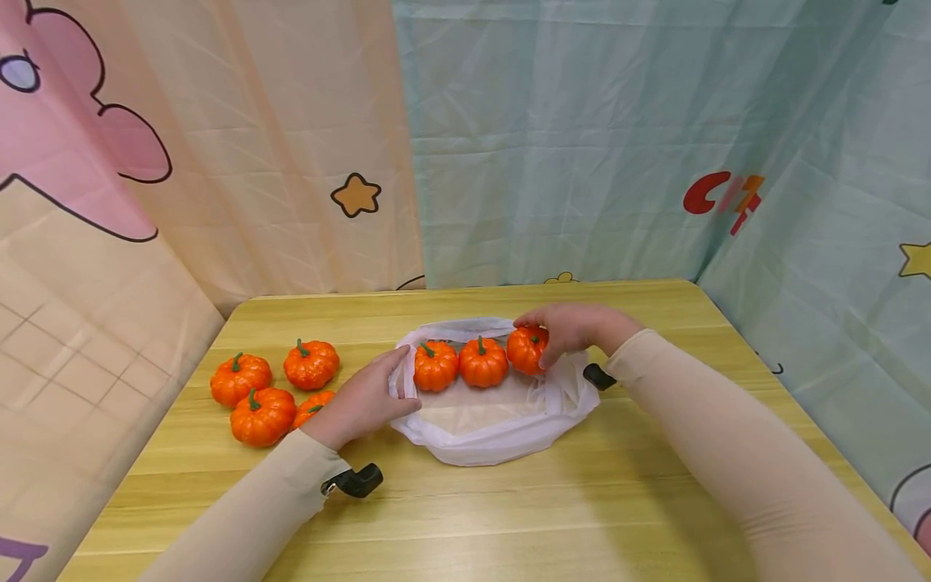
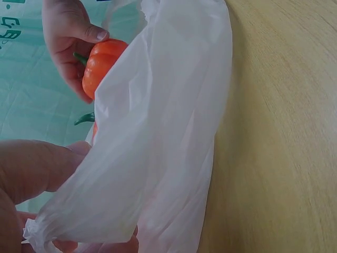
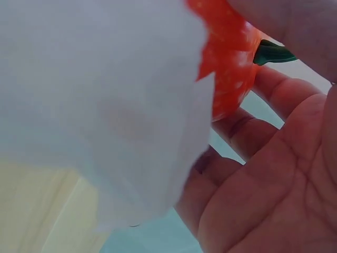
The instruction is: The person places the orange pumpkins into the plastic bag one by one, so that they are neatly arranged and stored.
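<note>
A white plastic bag lies with its mouth spread wide on the wooden table. Inside its opening, a small orange pumpkin sits at the left, next to a middle pumpkin. My right hand grips a third pumpkin with thumb and fingers at the bag's right side; its green stem shows between them. At the left rim, my left hand holds the bag's edge, its thumb on one side of the white plastic and fingertips on the other.
Left of the bag, several more pumpkins stand grouped on the table, one partly hidden by my left hand. Printed curtains hang behind and beside the table. A black wrist mount juts from my left sleeve.
</note>
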Demonstrator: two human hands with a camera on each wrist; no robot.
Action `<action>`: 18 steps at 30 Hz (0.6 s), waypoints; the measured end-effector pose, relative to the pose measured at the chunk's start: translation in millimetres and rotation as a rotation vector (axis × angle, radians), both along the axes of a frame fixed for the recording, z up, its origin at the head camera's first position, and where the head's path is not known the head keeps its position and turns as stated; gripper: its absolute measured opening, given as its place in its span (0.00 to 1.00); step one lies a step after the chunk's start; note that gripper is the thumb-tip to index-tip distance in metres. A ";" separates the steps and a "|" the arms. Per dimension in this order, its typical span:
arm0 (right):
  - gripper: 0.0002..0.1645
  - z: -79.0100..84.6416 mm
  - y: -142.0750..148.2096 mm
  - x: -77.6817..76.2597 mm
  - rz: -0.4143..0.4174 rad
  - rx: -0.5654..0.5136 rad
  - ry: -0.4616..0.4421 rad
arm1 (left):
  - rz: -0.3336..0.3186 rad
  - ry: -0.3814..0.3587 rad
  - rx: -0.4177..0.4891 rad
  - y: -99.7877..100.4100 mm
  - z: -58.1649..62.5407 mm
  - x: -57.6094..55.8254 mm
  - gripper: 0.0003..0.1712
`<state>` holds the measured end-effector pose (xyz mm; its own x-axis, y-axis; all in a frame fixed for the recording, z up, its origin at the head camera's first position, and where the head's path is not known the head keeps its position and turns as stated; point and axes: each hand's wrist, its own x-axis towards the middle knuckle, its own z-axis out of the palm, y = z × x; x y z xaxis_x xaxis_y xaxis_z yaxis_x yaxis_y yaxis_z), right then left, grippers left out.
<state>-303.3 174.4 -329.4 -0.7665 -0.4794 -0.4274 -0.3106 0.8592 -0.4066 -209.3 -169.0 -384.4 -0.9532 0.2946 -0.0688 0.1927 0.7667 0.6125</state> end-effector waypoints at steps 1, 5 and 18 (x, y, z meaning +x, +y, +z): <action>0.52 -1.1 -0.3 0.2 0.004 0.005 0.005 | 0.000 0.000 0.000 0.0 0.0 0.0 0.54; 0.51 -4.5 -2.3 1.9 0.020 0.024 0.015 | -0.001 0.000 -0.001 0.1 -0.3 -0.2 0.54; 0.50 -14.1 -5.0 3.0 0.041 0.045 0.051 | -0.012 0.009 0.008 -0.5 -1.7 -1.1 0.54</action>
<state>-300.3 169.4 -343.5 -0.7682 -0.4920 -0.4097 -0.3653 0.8623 -0.3507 -210.3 -169.5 -386.1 -0.9502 0.3062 -0.0580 0.2072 0.7597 0.6164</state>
